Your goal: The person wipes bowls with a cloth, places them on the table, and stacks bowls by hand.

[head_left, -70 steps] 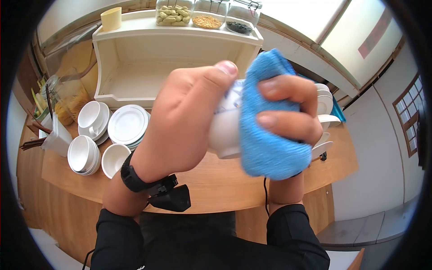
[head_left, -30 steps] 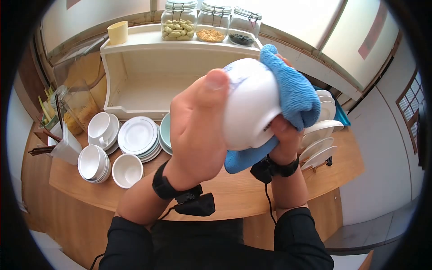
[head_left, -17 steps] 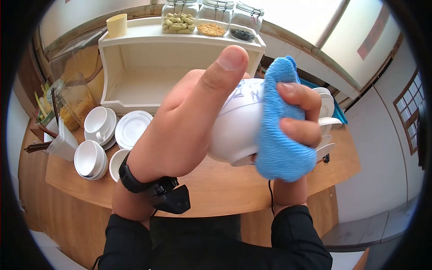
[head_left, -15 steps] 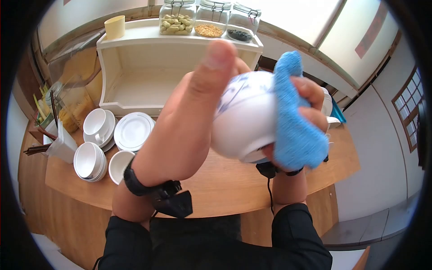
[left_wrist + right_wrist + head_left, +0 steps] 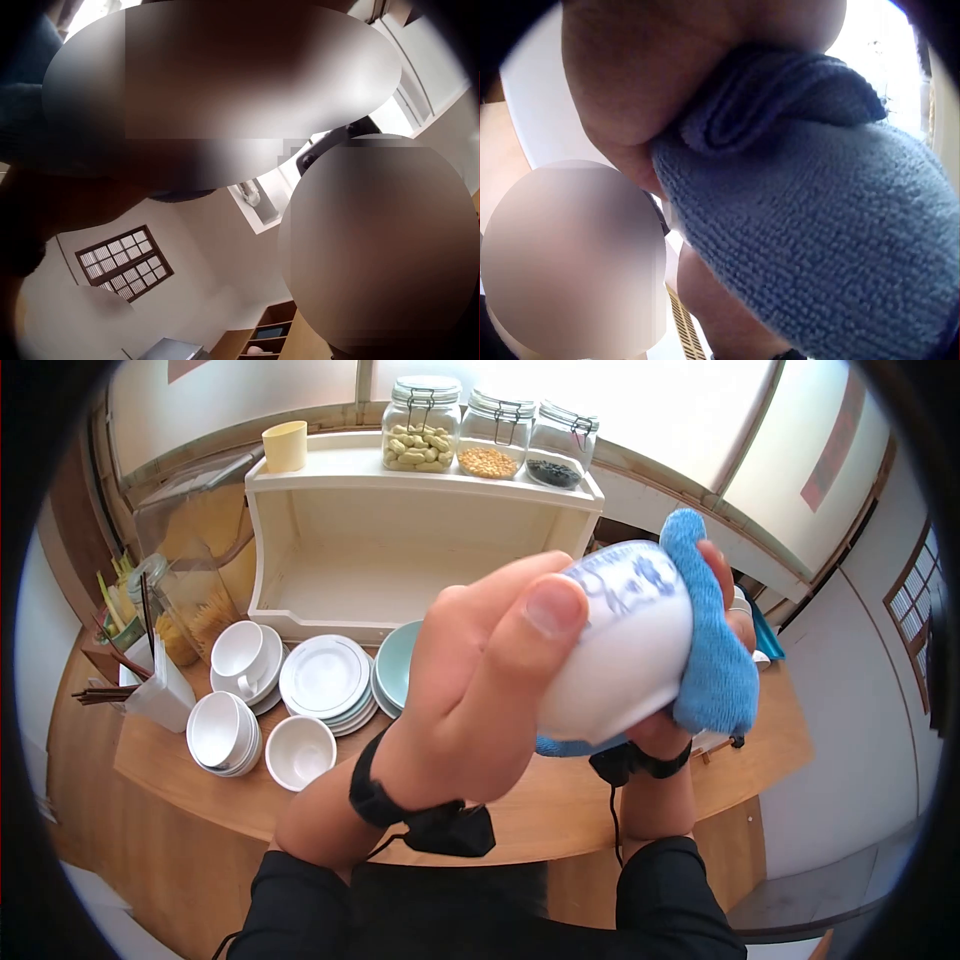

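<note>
A white bowl (image 5: 625, 670) with a blue pattern below its rim is held up over the table, tilted with its foot toward the lower side. My left hand (image 5: 490, 675) grips it from the left, thumb along the patterned outside. From the right, my right hand (image 5: 662, 738) holds a blue cloth (image 5: 718, 660) against the bowl, with fingers behind the cloth and the thumb near the foot. Part of the cloth also shows under the bowl. In the right wrist view the folded cloth (image 5: 810, 217) fills much of the picture. Blurred patches cover most of the left wrist view.
On the wooden table (image 5: 440, 835) stand stacked white bowls (image 5: 220, 730), a single bowl (image 5: 300, 753), stacked plates (image 5: 325, 675), a cup (image 5: 240, 652) and pale green dishes (image 5: 397, 660). Behind is a cream shelf (image 5: 420, 550) topped with glass jars (image 5: 420, 435). A chopstick holder (image 5: 165, 695) stands left.
The bowl has turned in my hands, its blue pattern now facing up and right. Both hands have shifted right with bowl and cloth, and the cloth has slid over the bowl's side.
</note>
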